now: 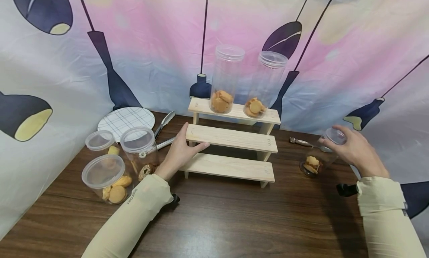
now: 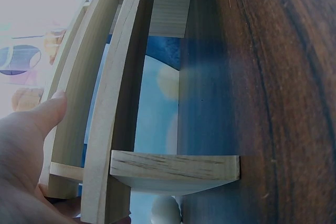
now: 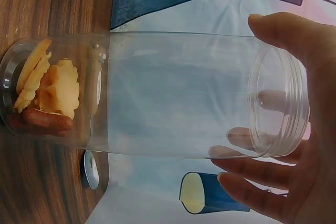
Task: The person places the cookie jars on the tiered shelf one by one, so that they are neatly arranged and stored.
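Observation:
At the left end of a three-tier wooden stand [image 1: 231, 137], my left hand [image 1: 181, 153] grips the middle shelf. The left wrist view has its thumb [image 2: 50, 113] lying on that shelf, with the other fingers partly hidden behind the wood. My right hand [image 1: 360, 150] holds a tall clear jar [image 3: 178, 93] by its lidded top, thumb on one side and fingers round the other. Several cookies [image 3: 60, 90] and a reddish-brown piece [image 3: 47, 123] lie in the bottom of this jar. It is upright at the right of the stand.
Two tall cookie jars [image 1: 228, 75] stand on the top tier. Three shorter lidded jars [image 1: 104, 172] are grouped at left, near a checked plate [image 1: 129, 120] and metal tongs [image 1: 164, 122]. A wooden-handled spoon [image 1: 301, 142] lies behind the right jar. Printed fabric [image 1: 151, 45] hangs behind.

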`<state>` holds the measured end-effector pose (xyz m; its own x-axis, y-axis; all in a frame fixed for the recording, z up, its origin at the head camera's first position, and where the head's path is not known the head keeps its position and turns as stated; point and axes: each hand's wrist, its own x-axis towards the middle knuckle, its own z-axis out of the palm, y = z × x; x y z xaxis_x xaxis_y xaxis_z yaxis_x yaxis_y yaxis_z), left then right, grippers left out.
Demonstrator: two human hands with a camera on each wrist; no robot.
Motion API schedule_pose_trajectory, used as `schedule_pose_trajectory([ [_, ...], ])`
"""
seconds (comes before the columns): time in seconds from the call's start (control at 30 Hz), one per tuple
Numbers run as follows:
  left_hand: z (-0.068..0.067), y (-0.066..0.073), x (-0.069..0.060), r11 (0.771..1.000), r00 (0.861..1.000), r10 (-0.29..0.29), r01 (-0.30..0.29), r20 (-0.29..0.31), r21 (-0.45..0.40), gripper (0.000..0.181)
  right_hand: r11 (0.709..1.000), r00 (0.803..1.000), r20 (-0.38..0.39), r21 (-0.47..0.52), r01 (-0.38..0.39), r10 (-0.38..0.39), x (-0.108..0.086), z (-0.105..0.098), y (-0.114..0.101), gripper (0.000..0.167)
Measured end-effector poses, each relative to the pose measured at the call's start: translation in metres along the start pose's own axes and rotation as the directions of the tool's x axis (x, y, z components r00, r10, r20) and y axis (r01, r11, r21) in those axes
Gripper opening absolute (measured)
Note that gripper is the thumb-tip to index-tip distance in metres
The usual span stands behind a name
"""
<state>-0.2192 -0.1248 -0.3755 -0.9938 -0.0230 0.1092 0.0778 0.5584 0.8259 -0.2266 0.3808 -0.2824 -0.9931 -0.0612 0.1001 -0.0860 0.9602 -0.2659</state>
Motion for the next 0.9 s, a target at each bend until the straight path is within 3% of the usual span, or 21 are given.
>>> schedule_pose_trajectory([
  [0.4, 0.0, 0.0, 0.0, 1.0, 1.0, 0.001, -0.001, -0.001, 0.007, 0.115, 1.0, 0.999, -0.028, -0.004, 0.019, -0.019, -0.001, -0.002, -0.008, 0.093],
  [0.9, 0.0, 0.0, 0.0, 1.0, 1.0, -0.003, 0.003, 0.0, -0.011, 0.115, 1.0, 0.996, -0.084, -0.015, 0.024, -0.026, -0.011, -0.021, -0.033, 0.092],
])
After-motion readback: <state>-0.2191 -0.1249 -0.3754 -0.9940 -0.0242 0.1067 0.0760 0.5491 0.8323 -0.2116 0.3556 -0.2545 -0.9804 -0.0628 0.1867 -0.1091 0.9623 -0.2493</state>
